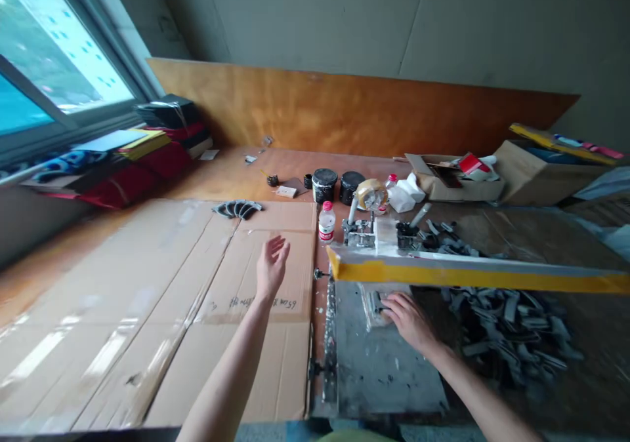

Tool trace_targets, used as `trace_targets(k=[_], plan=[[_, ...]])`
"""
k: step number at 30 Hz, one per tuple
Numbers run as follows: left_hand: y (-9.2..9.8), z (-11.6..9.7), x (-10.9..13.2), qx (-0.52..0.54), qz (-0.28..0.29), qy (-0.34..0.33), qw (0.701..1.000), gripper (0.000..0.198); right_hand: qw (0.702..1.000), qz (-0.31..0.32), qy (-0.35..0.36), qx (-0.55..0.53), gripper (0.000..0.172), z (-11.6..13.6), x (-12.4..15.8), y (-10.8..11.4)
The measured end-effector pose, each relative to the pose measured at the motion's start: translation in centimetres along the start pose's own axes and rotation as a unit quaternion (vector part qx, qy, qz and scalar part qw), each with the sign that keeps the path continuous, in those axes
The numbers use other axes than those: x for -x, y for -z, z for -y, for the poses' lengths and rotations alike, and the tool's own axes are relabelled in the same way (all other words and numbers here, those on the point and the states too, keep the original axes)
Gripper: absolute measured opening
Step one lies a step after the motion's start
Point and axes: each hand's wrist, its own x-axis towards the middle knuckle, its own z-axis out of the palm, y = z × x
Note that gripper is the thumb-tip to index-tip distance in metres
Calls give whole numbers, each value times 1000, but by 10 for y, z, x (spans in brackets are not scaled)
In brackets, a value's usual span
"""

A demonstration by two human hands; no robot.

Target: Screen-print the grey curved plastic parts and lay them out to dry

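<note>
My left hand [272,263] is held over the brown cardboard sheet [162,278], its fingers stretched out and nothing in them. Beyond it, a fanned row of curved dark grey strips [239,209] lies on the cardboard's far edge. My right hand [404,319] is at a small clear-wrapped pad [370,311] on the dark grey board [388,370]. Its fingertips are closed on a small dark grey strip [378,301], partly hidden by the fingers. To the right is a heap of loose dark grey strips [516,330].
A frame bar with yellow tape [467,275] crosses just beyond my right hand. Behind it stand a red-capped bottle [326,222], black-lidded tubs [325,186], a tape roll [372,195] and metal clamps [359,233]. Cardboard boxes [536,173] sit at the back right.
</note>
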Motion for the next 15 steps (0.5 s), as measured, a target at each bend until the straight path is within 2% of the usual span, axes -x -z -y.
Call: trace_targets(k=[4,6,8,11,13,15], plan=[[-19,-69,49,121,-11,20,992,31,995,39,57,-65,37,-8,-15,-2],[-28,-97,65,169,-14,14,985,34,987,70,117,-83,47,-9,-22,-6],[-36,-119,74,194,-1,19,981,40,978,94,160,-94,49,-9,-26,-12],[-42,-139,83,198,25,59,978,43,973,104,178,-107,41,-7,-31,-19],[-41,-143,90,191,30,81,978,44,971,104,177,-122,38,-9,-33,-16],[-34,-140,101,187,33,89,978,47,975,94,142,-143,36,-20,-33,-6]])
